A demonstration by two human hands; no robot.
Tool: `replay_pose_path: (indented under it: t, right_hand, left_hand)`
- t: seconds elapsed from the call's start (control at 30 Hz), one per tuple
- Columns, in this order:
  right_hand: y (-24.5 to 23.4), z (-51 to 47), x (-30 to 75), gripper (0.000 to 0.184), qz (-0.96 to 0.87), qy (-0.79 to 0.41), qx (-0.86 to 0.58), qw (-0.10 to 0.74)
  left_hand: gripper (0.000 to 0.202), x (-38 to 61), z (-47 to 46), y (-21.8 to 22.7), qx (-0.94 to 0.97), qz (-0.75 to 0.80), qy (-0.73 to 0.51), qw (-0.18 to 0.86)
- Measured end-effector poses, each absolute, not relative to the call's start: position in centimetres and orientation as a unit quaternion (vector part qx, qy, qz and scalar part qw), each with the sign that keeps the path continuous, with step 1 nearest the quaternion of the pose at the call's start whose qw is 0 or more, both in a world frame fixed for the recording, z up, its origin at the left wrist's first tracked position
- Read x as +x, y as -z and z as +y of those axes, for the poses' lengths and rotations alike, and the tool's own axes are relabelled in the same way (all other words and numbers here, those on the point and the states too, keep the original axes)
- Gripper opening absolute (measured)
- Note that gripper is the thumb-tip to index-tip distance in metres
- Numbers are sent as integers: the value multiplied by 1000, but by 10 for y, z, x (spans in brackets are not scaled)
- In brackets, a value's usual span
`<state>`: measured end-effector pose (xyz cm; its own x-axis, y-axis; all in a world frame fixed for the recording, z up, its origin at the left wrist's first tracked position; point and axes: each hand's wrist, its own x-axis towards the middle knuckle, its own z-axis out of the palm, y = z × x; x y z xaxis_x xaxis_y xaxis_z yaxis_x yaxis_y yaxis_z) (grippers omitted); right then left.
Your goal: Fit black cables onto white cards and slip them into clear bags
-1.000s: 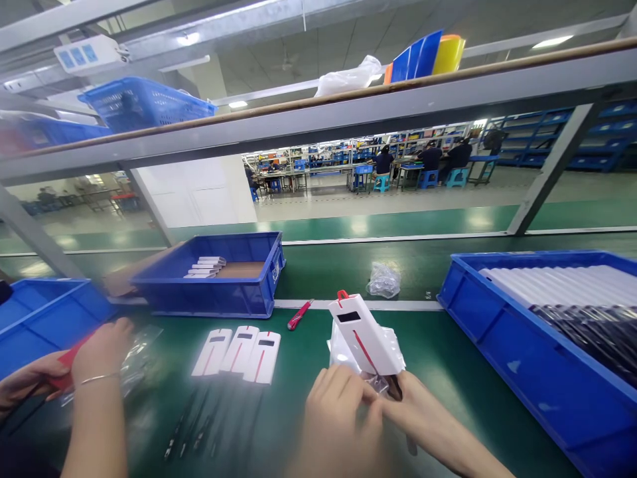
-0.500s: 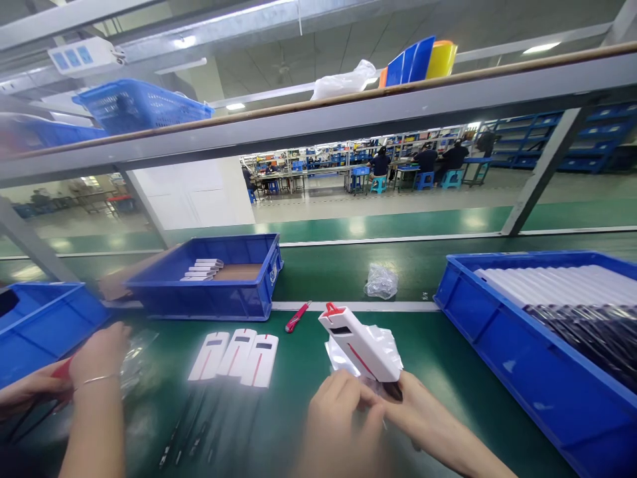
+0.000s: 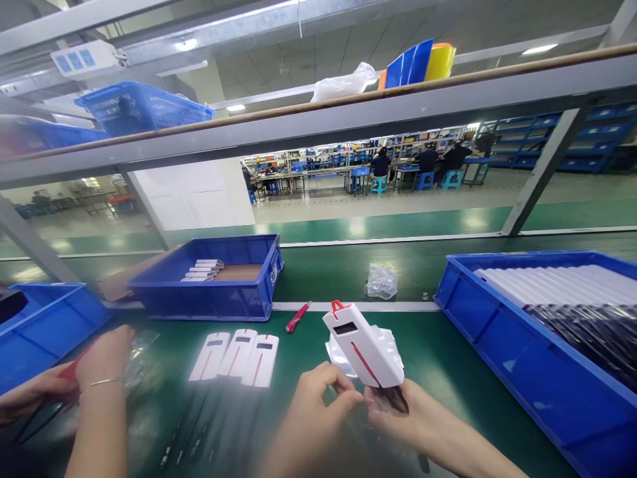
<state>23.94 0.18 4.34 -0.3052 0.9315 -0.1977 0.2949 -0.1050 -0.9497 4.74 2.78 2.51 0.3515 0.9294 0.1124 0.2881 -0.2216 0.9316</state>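
Note:
My right hand [image 3: 398, 413] is closed around the dark cable at the lower end of a white device [image 3: 365, 348], which tilts up to the left. The device has a dark window, a red stripe and a red loop at its top. Clear plastic shows by my right fingers. Just left of the device's lower end is my left hand [image 3: 323, 401], thumb and forefinger drawn together in a pinch; whatever is between them I cannot make out. Behind the device lies a crumpled white plastic bag [image 3: 391, 342]. Several similar white devices [image 3: 259, 360] with dark cables lie to the left.
A co-worker's hands [image 3: 102, 362] hold something red at the left. A red utility knife [image 3: 297, 317] and a crumpled clear bag [image 3: 381, 281] lie farther back. Blue bins stand at the left [image 3: 199, 302] and right [image 3: 497, 352]; a shelf [image 3: 318, 123] spans above.
My left hand has moved left, away from the cable end. The device has shifted slightly right and turned more upright in my right hand.

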Motion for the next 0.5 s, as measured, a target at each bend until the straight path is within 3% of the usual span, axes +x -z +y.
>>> replay_pose_path:
  t: [0.2, 0.5]
  right_hand:
    - [-27, -4, 248, 9, -632, -510, -525, 254]
    - [-24, 3, 247, 31, -583, -519, -497, 379]
  left_hand:
    - [23, 46, 23, -21, 676, 445, -410, 420]
    - [26, 54, 23, -16, 654, 420, -342, 528]
